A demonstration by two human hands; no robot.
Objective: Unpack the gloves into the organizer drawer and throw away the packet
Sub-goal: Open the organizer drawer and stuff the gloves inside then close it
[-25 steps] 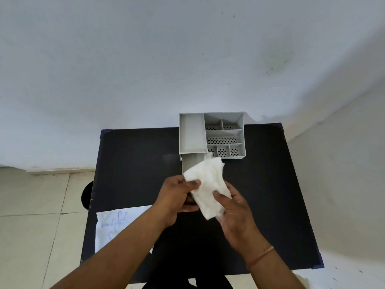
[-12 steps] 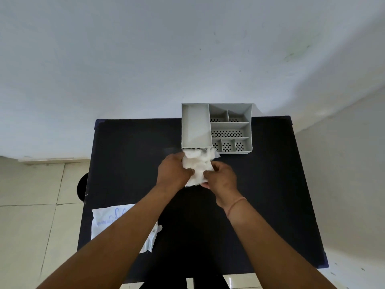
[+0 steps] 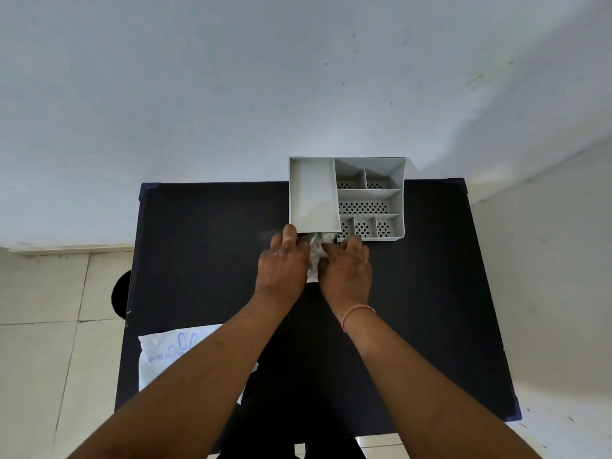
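A grey organizer stands at the far edge of the black table, with a drawer pulled out at its front left, mostly hidden by my hands. A crumpled wad of white gloves lies in the drawer opening. My left hand and my right hand are side by side on top of the wad, fingers curled down into it. The white glove packet with blue print lies flat at the table's near left, partly under my left forearm.
A white wall rises behind the table and another stands at the right. Tiled floor shows on the left, where a round dark object sits beside the table edge. The organizer's right side has several perforated compartments.
Both hands carried the white gloves away from me to the drawer, bunched them up and pushed them down into it. The packet has stayed in place.
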